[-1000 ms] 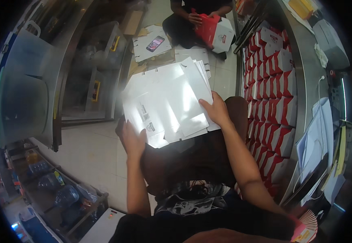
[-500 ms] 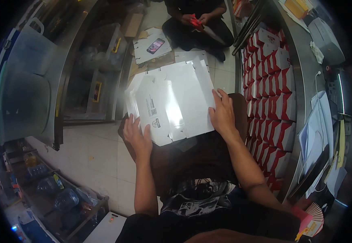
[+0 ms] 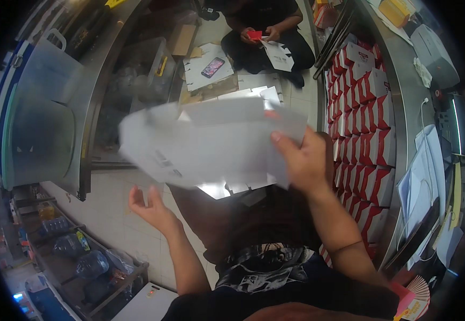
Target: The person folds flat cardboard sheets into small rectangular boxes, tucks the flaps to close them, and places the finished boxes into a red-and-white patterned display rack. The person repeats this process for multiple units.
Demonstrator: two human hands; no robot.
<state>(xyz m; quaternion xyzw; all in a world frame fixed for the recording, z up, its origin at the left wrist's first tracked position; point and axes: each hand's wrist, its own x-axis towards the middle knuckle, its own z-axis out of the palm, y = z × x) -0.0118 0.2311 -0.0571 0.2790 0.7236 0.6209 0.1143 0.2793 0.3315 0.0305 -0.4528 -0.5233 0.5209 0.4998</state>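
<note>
My right hand (image 3: pixel 308 163) grips the right edge of a flat white cardboard box blank (image 3: pixel 205 144), thumb on top. The blank is raised and tilted, smeared by motion, with a few dark printed marks near its left end. Just below that left end, my left hand (image 3: pixel 156 211) is open with its fingers apart and holds nothing. Under the raised blank, over my knees, more white cardboard (image 3: pixel 215 190) shows at its near edge; most of it is hidden.
Across from me a seated person's hands (image 3: pixel 271 33) hold a red piece, beside a white card sheet (image 3: pixel 279 56). A phone (image 3: pixel 213 67) lies on white cardboard. Stacked red-and-white boxes (image 3: pixel 363 120) line the right; a crate of plastic bottles (image 3: pixel 90 263) stands at lower left.
My right hand has lifted the blank off the cardboard below, and its left end has swung leftward. My left hand has let go and moved left and down. A white sheet now shows by the other person.
</note>
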